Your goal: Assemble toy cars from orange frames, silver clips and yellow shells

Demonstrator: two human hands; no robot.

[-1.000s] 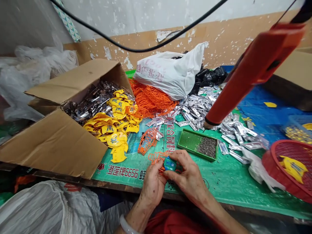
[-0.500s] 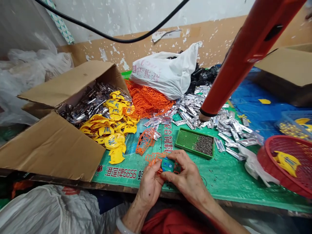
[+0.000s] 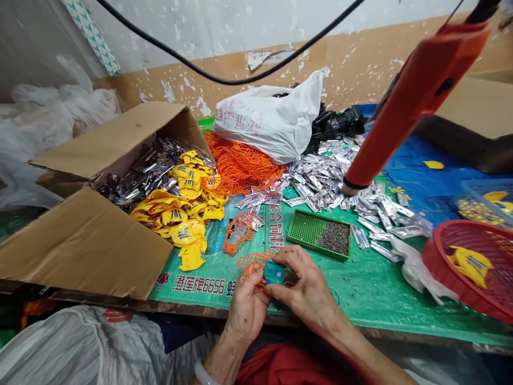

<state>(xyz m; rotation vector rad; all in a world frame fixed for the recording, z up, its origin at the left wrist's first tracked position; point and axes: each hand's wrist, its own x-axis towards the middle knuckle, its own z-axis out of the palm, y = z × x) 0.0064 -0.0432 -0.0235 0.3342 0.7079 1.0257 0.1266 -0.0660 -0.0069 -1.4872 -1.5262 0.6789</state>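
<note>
A small teal-green part with a blue face is held between both hands at the table's front edge. My left hand pinches its left side, beside an orange frame piece. My right hand grips its right side with thumb and fingers. Another orange frame lies just beyond, with silver pieces against it. To the upper right of my hands sits a green tray with small screws heaped in its right half.
A red electric screwdriver hangs at the right over silver pieces. An open cardboard box and yellow parts are at left. A white bag rests on orange frames behind. A red basket stands at right.
The hanging red screwdriver has swung slightly right, and the black cable has shifted with it. Both hands keep hold of the teal part, almost unmoved.
</note>
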